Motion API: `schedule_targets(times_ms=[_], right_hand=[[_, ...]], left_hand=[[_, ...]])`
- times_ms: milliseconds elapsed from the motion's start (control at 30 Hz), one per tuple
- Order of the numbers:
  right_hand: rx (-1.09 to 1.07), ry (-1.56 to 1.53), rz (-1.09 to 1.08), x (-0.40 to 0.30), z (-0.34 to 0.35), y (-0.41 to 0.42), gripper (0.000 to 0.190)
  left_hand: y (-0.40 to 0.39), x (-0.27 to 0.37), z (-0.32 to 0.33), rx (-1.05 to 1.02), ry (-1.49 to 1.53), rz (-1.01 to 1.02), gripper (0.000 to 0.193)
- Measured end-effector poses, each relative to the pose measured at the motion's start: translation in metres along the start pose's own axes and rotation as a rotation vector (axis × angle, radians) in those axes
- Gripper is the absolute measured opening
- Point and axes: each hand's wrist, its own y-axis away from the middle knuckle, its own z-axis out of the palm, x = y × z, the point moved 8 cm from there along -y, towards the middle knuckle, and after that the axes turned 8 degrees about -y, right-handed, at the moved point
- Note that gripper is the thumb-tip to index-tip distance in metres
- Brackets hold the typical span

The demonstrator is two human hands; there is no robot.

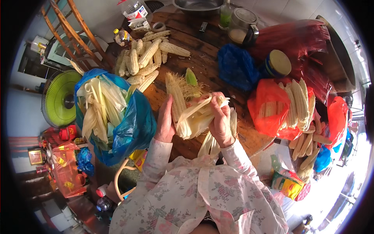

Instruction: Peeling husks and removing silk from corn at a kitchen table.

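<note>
My left hand holds an ear of white corn by its side, its kernels bare along the upper part. Pale husk is peeled down around the ear's lower end, and my right hand pinches that husk between thumb and fingers. Brown corn silk lies on the wooden table just beyond the ear, with a green husk piece on it. More loose husk hangs below my right hand at the table's near edge. The husk hides the ear's lower end.
A blue plastic bag full of husks stands left. Beyond it, husked corn ears are piled on the table. Red bags with corn stand right, near a can, a crumpled blue bag and a glass jug.
</note>
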Motion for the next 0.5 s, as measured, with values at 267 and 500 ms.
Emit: schedule_targets(times_ms=[267, 500], right_hand=[[0.115, 0.312, 0.395, 0.032, -0.033, 0.054, 0.018], [-0.157, 0.832, 0.378, 0.029, -0.033, 0.024, 0.042]], left_hand=[[-0.056, 0.01, -0.063, 0.163, 0.013, -0.026, 0.054], [-0.038, 0.033, -0.004, -0.007, -0.268, 0.163, 0.044]])
